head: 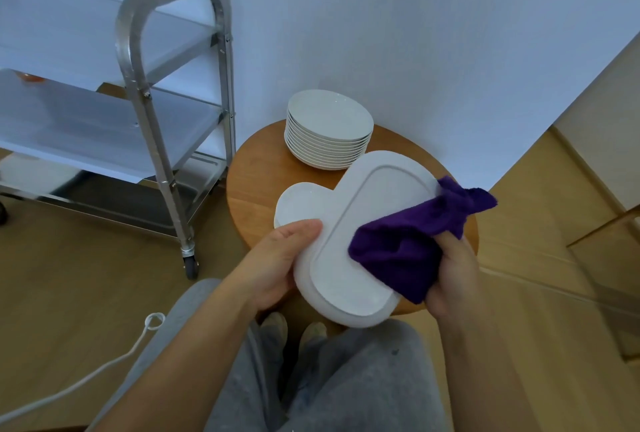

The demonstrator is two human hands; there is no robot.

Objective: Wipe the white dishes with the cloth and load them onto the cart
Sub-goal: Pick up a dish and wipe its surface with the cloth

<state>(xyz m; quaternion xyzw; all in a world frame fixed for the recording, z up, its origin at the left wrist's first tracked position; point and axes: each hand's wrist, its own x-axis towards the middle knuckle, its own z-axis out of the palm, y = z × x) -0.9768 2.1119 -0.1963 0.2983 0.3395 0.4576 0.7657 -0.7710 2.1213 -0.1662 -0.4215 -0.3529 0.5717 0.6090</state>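
Far to my left stands the metal cart (145,92), its shelves stacked one above another and a caster (191,263) on the wooden floor (69,293); I can make out no white dish on the shelves I can see. A white cord (104,366) trails across the floor below it. Next comes my left hand (277,265), fingers curled around the left edge of the oval platter (367,224), thumb lying on top of its rim, holding it tilted above my lap with its underside and raised foot ring facing me. Behind the platter, on the round wooden table (256,182), a few more white dishes (298,199) lie partly hidden under it, and further back a tall stack of white plates (329,134) sits near the wall (415,51). The purple cloth (412,244) is pressed against the right side of the platter, bunched up, with one loose end sticking out past the rim. My right hand (453,276) grips that cloth tightly, fingers wrapped into its folds. Below, my grey trousers (346,379) and the toes of my shoes (294,327) show beneath the table's edge.
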